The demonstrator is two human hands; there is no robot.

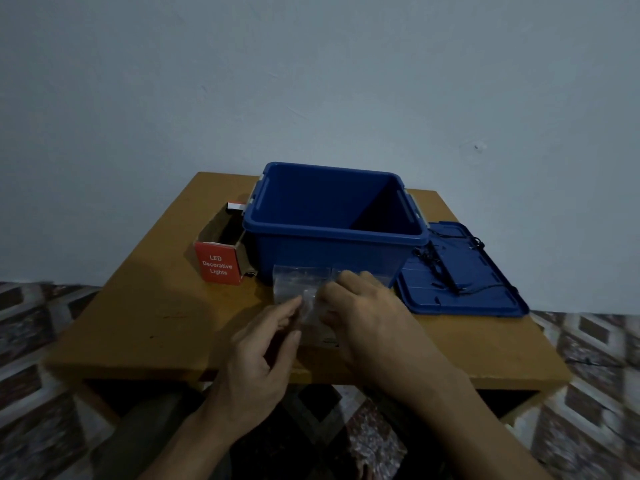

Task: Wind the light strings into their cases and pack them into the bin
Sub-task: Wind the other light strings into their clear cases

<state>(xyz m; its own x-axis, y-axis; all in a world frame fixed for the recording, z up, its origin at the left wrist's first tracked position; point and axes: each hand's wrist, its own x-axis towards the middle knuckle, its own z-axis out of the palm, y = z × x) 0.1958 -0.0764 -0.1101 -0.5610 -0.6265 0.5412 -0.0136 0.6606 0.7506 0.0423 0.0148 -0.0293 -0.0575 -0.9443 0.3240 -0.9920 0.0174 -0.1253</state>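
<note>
- The left hand reaches in from the lower middle of the frame; its thumb and forefinger are nipped together on the lower edge of a clear crinkled plastic bag, and the other fingers are loosely bent beneath
- The right hand comes in from the lower right and lies over the right part of the same bag, fingers curled down onto it and gripping it, knuckles up
- The bag is blurred; what is in it cannot be told. It sits at the frame's centre, just in front of the near wall of a blue plastic bin
- The bin stands open-topped in the middle of a brown wooden surface, its inside dark
- Right of the bin a flat blue plastic lid lies on the surface, touching the bin's right side, with a thin black light string strewn loose across it
- Left of the bin, just beside it, lies a red-fronted cardboard box, open on top, printed "LED Decorative Lights"
- A pale wall fills the upper frame; a patterned tiled floor shows at both lower sides
</note>
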